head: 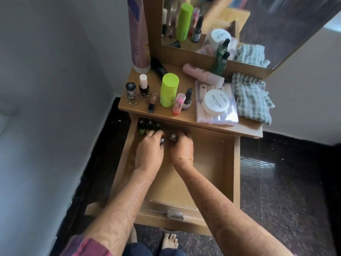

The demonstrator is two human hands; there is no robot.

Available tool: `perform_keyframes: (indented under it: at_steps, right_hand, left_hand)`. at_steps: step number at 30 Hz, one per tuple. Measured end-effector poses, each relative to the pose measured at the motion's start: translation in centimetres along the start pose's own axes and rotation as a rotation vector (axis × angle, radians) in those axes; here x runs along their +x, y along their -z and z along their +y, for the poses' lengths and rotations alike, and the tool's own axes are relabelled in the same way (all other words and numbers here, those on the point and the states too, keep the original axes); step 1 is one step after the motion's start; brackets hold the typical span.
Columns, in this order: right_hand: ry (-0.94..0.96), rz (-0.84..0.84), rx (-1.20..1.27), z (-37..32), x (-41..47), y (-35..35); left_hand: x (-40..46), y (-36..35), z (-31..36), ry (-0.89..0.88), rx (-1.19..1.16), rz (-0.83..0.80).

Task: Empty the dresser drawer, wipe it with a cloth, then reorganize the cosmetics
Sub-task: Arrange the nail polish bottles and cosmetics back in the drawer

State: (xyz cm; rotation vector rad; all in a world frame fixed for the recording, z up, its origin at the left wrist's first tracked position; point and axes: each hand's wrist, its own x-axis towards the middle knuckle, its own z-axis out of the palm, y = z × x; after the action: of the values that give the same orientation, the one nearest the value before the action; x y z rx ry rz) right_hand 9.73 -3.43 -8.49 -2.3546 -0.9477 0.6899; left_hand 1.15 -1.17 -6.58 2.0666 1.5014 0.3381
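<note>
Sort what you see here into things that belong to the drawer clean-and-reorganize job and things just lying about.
Part of the job:
- open drawer
- small dark bottles at its back left
- left hand and right hand on bottles there
- checked cloth
- green tube, white jar on top

Lying about:
- mirror
- dark floor

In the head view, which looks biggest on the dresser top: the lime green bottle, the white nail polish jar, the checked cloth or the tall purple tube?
Largest to smallest:
1. tall purple tube
2. checked cloth
3 and 4. lime green bottle and white nail polish jar, too alike to rank.
</note>
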Motion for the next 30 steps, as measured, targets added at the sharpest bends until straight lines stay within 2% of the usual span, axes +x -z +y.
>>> perform_keyframes:
  at_steps: [10,17,21,26,30]
  right_hand:
    - [-0.081,0.155,0.181,0.4,0.9,-1.3]
    - [-0.176,0.211,0.295,0.2,0.7,-2.9]
    - [-0.250,0.203,0.338,-0.3,0.4,-2.4]
    - [-0.328,0.224,0.314,-1.5,-2.7,0.2]
    - [-0.181,0.286,0.346,-4.7,-6.3,3.3]
  left_hand:
    - [1.9,-0.9,1.5,-0.083,0.130,0.003]
    - [1.6,0.1,1.4,-0.158,0.325,-0.001]
    - [1.4,0.3,1.2,-0.191,0.229,0.029]
    - [-1.1,3.2,2.1,-0.224,-0.041,0.164]
    - [-1.4,7.9,2.9,-0.330,-0.047,0.302]
